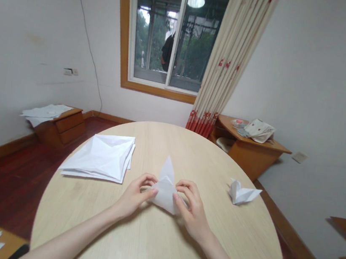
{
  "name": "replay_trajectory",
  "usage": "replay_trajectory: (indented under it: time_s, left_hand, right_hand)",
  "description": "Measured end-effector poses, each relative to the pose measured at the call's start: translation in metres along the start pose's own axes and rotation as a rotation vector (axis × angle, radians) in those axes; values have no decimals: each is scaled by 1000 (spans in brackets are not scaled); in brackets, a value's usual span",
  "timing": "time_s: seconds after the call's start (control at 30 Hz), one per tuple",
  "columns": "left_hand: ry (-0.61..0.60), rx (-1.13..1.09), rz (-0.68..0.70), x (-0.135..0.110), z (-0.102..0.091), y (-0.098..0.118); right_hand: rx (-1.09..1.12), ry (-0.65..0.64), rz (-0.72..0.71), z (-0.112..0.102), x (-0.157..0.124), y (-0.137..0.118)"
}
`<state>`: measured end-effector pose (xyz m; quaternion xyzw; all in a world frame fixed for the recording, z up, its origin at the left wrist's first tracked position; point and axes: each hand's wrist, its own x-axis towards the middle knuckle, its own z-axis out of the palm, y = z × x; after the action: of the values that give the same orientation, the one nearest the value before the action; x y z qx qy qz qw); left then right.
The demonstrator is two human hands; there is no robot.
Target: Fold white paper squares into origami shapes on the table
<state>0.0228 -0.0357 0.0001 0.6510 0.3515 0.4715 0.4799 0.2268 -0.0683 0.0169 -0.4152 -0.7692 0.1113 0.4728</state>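
A partly folded white paper piece (165,188) lies on the round wooden table (158,238), with a pointed flap aimed away from me. My left hand (135,194) pinches its left edge with curled fingers. My right hand (190,206) grips its right side, fingers bent over the paper. Both hands rest close together near the table's middle.
A stack of creased white sheets (101,157) lies on the table to the left. A finished folded paper figure (243,193) sits to the right. A low wooden cabinet (61,125) with papers stands at left, a corner desk (247,145) with a bag by the curtain.
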Motion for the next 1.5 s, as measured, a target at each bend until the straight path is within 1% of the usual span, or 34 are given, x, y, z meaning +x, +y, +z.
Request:
replay_trajectory:
  time_s: [0.13,0.3,0.4,0.47,0.53,0.63,0.73,0.83,0.97,1.1,1.2,1.3,1.4,1.5]
  left_hand:
    - [23,-88,-35,-1,0,3]
    - [15,-207,-146,-2,2,11]
    - [6,-218,-164,-1,2,7]
    - [-2,-186,-163,0,2,3]
    - [-12,-91,-150,0,1,0]
    - [-25,170,-96,1,1,-1]
    - [-40,449,-47,1,1,1]
    - [-93,643,-28,0,0,2]
    - [-130,805,8,-1,0,0]
    - [-128,885,67,-1,-1,-2]
    - [-111,904,97,0,-1,-4]
    - [-113,908,120,0,-3,-4]
    - [-149,914,132,0,-5,-3]
    - [-202,915,144,1,-8,-4]
  right_hand:
    - [35,4,37,0,0,0]
    - [95,-1,117,-1,1,-1]
    - [133,-15,189,1,1,0]
    - [147,-27,243,5,0,3]
    - [142,-45,294,10,-2,8]
    - [97,-88,357,16,-4,15]
    - [4,-161,411,20,-6,20]
    - [-107,-219,441,23,-8,22]
    - [-257,-227,379,27,-11,26]
    - [-333,-225,276,27,-12,27]
    - [-353,-247,183,23,-10,24]
    - [-372,-300,79,18,-8,21]
    - [-344,-372,4,14,-7,20]
    - [-286,-430,-22,12,-5,19]
